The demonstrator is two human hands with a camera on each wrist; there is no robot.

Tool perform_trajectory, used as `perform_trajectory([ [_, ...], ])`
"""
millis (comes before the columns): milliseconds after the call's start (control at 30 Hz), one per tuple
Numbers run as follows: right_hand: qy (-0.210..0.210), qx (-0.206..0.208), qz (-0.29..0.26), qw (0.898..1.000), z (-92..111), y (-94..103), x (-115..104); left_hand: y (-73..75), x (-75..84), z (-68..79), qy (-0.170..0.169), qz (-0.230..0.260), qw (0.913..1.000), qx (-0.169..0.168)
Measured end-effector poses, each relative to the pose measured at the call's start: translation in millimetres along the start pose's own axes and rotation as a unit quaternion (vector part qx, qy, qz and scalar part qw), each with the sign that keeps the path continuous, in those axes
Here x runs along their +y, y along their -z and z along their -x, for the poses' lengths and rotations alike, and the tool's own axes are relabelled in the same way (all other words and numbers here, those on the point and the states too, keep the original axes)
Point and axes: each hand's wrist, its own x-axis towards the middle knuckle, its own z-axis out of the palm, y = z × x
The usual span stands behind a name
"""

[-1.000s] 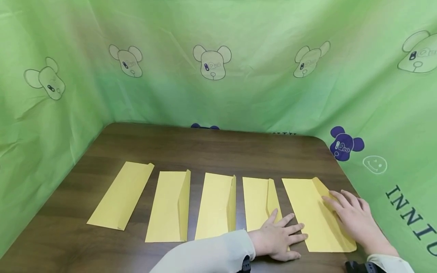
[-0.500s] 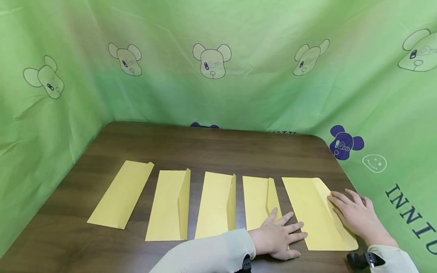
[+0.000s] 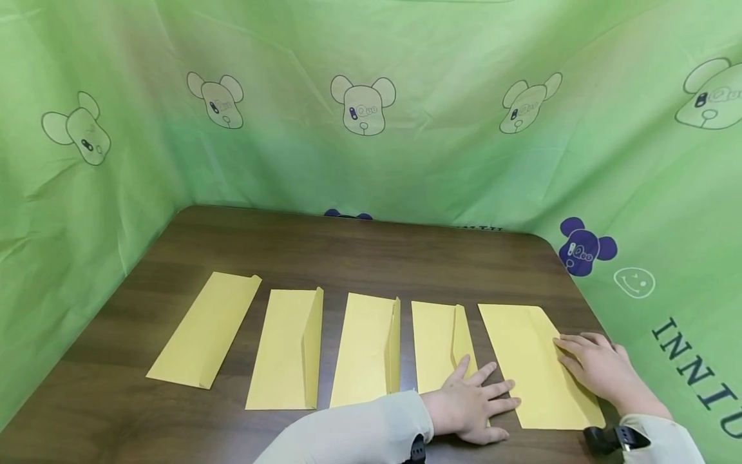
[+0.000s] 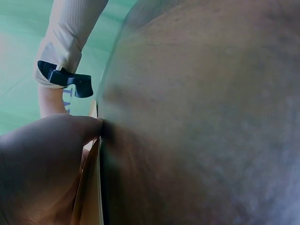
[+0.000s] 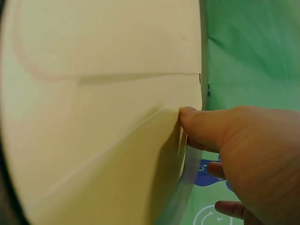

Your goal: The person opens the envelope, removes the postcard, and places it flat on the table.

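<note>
Several yellow paper envelopes lie in a row on the brown table. In the head view my left hand [image 3: 468,406] rests with fingers spread over the lower part of the fourth envelope [image 3: 436,335]. Its fingertips reach the left edge of the rightmost envelope [image 3: 522,361]. At that envelope's right side, my right hand [image 3: 603,368] pinches the flap's edge. The right wrist view shows the right thumb [image 5: 194,121] on the upper face of the flap, a finger behind it, and a crease running across the paper. In the left wrist view the left hand [image 4: 42,164] appears close up.
Three more envelopes lie to the left: the far-left one [image 3: 204,330] tilted, then another [image 3: 284,348] and a third [image 3: 366,348], their flaps along the right side. The brown table [image 3: 348,248] is bordered by a green printed curtain [image 3: 435,167] behind and at both sides.
The rightmost envelope's flap, raised and bent over a second ago, was laid flatter as my right hand moved outward. Now the hand has shifted slightly back left. My left hand stays put.
</note>
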Motion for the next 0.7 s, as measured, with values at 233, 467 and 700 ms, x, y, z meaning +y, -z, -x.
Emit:
perform_trajectory([
  [233,-0.023,-0.038,-0.033,0.998,-9,1.9,-1,1.5,0.6,-1.1,0.004,0.009,0.9999,-0.011],
  [467,-0.048,-0.062,-0.064,0.995,-13,1.3,0,2.6,0.6,-2.5,0.006,0.007,0.9999,-0.012],
  [700,-0.040,-0.059,-0.095,0.993,-20,3.9,-4,3.3,1.3,-1.2,0.011,0.007,0.9998,-0.013],
])
